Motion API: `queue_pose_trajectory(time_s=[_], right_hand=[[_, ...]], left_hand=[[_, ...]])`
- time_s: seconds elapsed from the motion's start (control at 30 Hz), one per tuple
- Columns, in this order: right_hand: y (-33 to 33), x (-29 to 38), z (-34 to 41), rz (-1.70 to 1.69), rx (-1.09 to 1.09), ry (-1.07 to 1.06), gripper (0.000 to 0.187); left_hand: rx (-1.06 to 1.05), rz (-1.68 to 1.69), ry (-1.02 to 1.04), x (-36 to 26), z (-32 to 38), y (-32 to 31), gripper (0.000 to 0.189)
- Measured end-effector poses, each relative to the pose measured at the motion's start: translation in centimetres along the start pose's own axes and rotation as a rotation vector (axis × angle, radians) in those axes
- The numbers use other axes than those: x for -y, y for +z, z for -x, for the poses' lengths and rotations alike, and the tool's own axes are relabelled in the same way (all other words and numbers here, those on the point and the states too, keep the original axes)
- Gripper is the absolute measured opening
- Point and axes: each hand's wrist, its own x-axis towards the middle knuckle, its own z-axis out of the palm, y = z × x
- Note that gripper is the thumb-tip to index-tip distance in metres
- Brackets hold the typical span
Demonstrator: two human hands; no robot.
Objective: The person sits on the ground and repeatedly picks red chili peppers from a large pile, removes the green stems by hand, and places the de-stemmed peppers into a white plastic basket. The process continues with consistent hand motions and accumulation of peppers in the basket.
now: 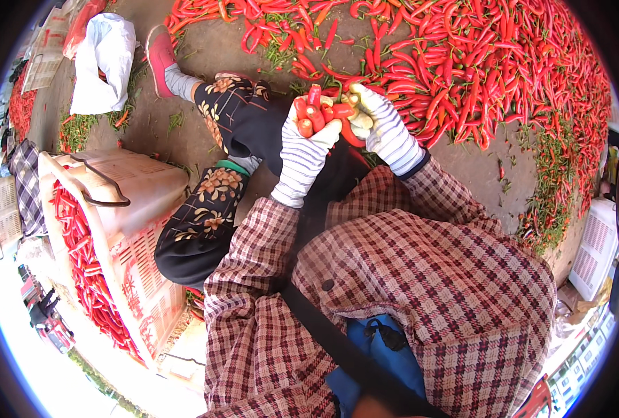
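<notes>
My left hand (307, 151), in a white glove with dark stripes, is closed around a bunch of several red chili peppers (314, 116). Their cut-looking, stemless ends face up towards me. Close beside it, my right hand (385, 125) wears a matching glove with yellowed fingertips. Its fingers are bent at a red chili pepper (350, 133) that curves down between the two hands; a green stem shows near the fingertips. Both hands are above my dark trousers, in front of a large heap of red chilies (461, 68) on the ground.
A plastic crate (147, 251) full of red chilies stands at my left, its wire handle (103, 183) sticking out. Farther off lies a white sack (106, 62). Green stems (544, 204) litter the ground at right, near a white crate (594, 245). My pink shoe (160, 60) is up front.
</notes>
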Motion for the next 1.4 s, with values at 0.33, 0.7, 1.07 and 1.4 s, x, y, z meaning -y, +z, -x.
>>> queue_pose_trajectory(time_s=[0.33, 0.7, 1.07, 1.4], right_hand=[[0.6, 0.1, 0.1, 0.243, 0.11, -0.093, 0.027], [2.1, -0.1, 0.0, 0.748, -0.009, -0.511, 0.019], [1.6, 1.8, 0.7, 0.939, 0.063, -0.298, 0.018], [-4.1, 1.2, -1.1, 0.899, 0.296, -0.238, 0.029]], left_hand=[[-0.027, 0.324, -0.131, 0.3, -0.1, -0.4, 0.031], [0.26, 0.645, -0.25, 0.7, 1.2, -0.5, 0.046], [0.18, 0.174, -0.258, -1.0, 1.1, -1.5, 0.041], [0.172, 0.484, -0.226, -2.0, 1.6, -2.8, 0.047]])
